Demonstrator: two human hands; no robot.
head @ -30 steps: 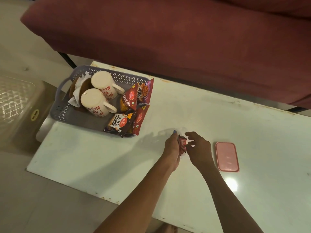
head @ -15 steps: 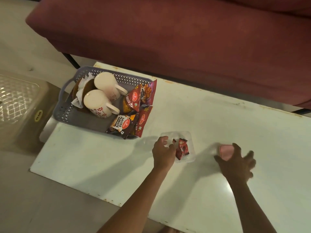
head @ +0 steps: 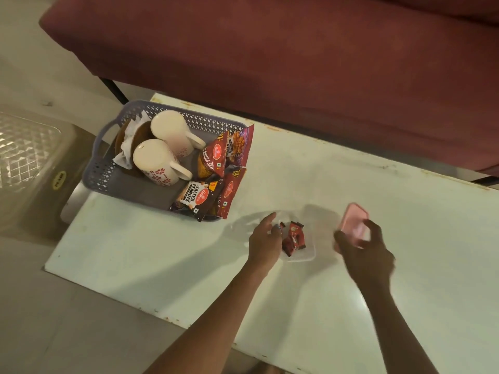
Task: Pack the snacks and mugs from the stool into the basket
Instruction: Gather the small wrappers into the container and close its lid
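Now right hand (head: 363, 248) grips pink lid (head: 352, 225); left hand (head: 264, 238) steadies clear box (head: 305, 255) of red sachets (head: 294, 237).

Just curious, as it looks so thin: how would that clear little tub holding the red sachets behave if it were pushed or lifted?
The clear tub looks thin-walled, so probably light and flexible. Holding only a few red sachets, it would likely slide easily on the smooth white table. The left hand at its edge suggests it needs steadying.
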